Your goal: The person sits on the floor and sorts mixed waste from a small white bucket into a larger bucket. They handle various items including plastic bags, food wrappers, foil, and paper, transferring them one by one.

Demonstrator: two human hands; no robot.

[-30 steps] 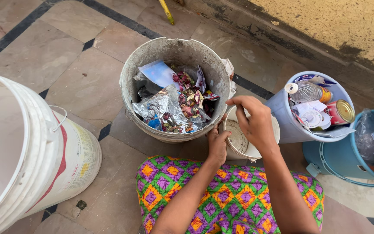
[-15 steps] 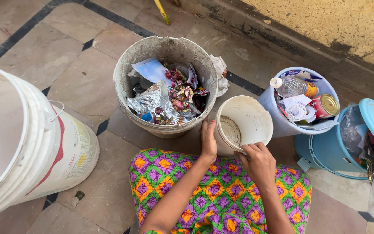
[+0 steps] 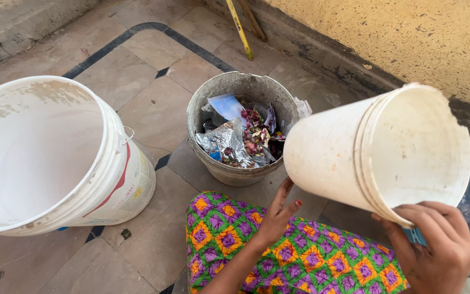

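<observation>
Your right hand (image 3: 436, 250) grips the rim of the tilted white bucket (image 3: 376, 149), lifted off the floor, while your open left hand (image 3: 278, 212) steadies its underside.

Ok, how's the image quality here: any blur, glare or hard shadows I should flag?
Head view: soft, even daylight, no hard shadows. The small white bucket, held by the right hand, sits close to the lens and looms large but stays fairly sharp. The foil in the grey bucket shines mildly without blowing out. The left hand shows no noticeable motion blur.
</observation>
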